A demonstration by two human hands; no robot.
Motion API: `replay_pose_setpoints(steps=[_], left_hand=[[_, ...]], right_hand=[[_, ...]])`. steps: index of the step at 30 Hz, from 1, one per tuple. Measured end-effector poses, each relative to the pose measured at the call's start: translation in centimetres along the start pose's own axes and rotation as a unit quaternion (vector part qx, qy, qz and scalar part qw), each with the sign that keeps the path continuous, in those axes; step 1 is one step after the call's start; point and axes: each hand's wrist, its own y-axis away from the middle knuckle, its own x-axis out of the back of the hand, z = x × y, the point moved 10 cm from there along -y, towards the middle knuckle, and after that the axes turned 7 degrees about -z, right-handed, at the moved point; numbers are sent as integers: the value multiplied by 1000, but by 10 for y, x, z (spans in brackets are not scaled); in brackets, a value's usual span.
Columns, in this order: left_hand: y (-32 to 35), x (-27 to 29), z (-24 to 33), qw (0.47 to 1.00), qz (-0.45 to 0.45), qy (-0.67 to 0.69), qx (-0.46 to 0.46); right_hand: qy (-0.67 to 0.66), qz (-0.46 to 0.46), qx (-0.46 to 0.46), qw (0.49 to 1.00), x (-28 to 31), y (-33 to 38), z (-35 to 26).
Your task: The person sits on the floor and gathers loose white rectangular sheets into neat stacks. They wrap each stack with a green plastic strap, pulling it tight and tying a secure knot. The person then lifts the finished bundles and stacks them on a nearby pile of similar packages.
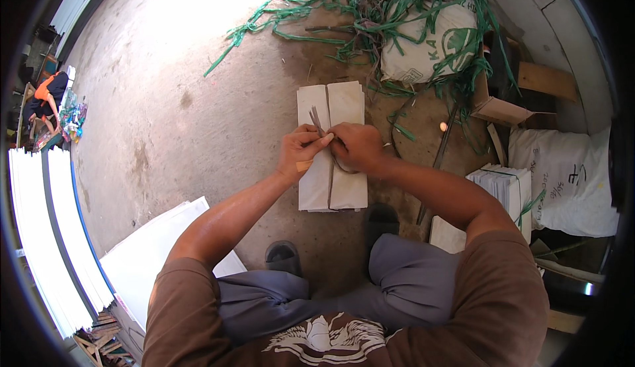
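Observation:
A stack of pale, off-white paper (348, 192) lies on the floor in front of my feet, longer than it is wide. Lengthwise along its middle runs a grey-brown tying strip (329, 195), whose loose ends stick up near the far half. My left hand (296, 152) pinches the strip between thumb and fingers over the stack's centre; a tan plaster is by its wrist. Close against it, my right hand (359, 146) is closed round the strip, with a loop hanging below its fingers. The exact crossing of the strip is hidden by my fingers.
Tangled green plastic strips (360, 10) drape over a white printed sack (430, 40). To the right are an open cardboard box (503, 110), a tied paper stack (501, 183) and another white sack (562, 175). White sheets (149, 251) lie at left; a person in orange (45, 91) bends farther off.

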Motion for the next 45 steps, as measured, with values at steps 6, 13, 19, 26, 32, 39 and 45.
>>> replay_pose_setpoints(steps=[6, 13, 19, 26, 32, 39, 45], left_hand=[[1, -3, 0, 999, -29, 1, 37], [0, 0, -3, 999, -26, -19, 27], [-1, 1, -8, 999, -24, 22, 24], [-1, -6, 0, 998, -39, 27, 31], [0, -2, -9, 999, -45, 20, 20], [7, 6, -10, 997, -11, -63, 36], [31, 24, -26, 986, 117, -105, 46]], right_hand=[[-48, -135, -35, 989, -1, -7, 19], [-27, -107, -25, 994, 0, -12, 8], [-84, -132, -54, 986, -6, -11, 21], [-40, -194, 4, 980, 1, -18, 15], [-132, -226, 29, 965, 3, -23, 16], [135, -294, 62, 944, 21, -8, 18], [138, -231, 74, 960, 34, 4, 20]])
